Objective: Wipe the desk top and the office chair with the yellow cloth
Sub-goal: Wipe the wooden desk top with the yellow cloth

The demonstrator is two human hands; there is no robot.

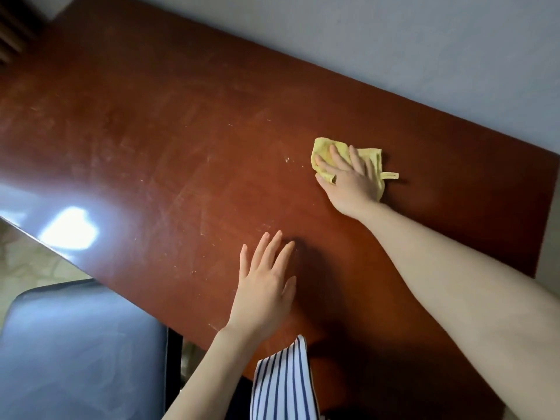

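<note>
The reddish-brown desk top fills most of the head view, dusty and scratched. A crumpled yellow cloth lies on it to the right of centre. My right hand presses flat on the cloth with straight, spread fingers, and the cloth shows round the fingertips and at the right, where a loop sticks out. My left hand rests flat on the desk near the front edge, fingers straight, holding nothing. The dark office chair stands at the lower left, in front of the desk.
A pale wall runs along the desk's far edge. A bright light glare reflects off the desk's front left. Tiled floor shows beside the chair. My striped garment hangs at the bottom centre.
</note>
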